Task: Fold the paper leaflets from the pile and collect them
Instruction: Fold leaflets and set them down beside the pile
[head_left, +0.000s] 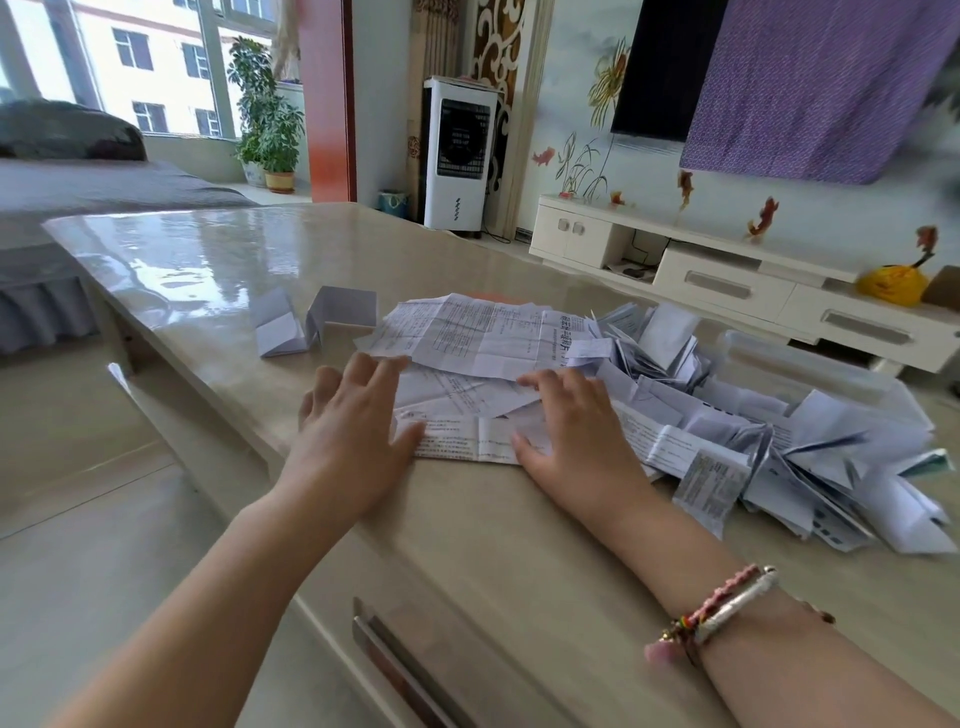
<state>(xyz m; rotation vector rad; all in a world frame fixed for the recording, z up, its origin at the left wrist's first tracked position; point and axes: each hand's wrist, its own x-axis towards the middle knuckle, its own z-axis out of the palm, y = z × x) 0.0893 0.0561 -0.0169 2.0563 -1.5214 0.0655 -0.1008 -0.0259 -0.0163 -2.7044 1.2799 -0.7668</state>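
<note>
Leaflet (467, 446), unfolded, lay long axis left-to-right at table (218, 270) edge (pile (753, 415) rightward), left hand (353, 431) and right hand (571, 431) flat, fingers spread, pressing opposite ends, equally near.

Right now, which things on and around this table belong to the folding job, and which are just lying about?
Job:
- flat leaflet under left hand and right hand
- loose pile
- two folded leaflets
- clear tub behind the pile, perhaps

Lying about:
- air cooler
- potted plants
- yellow bag
</note>
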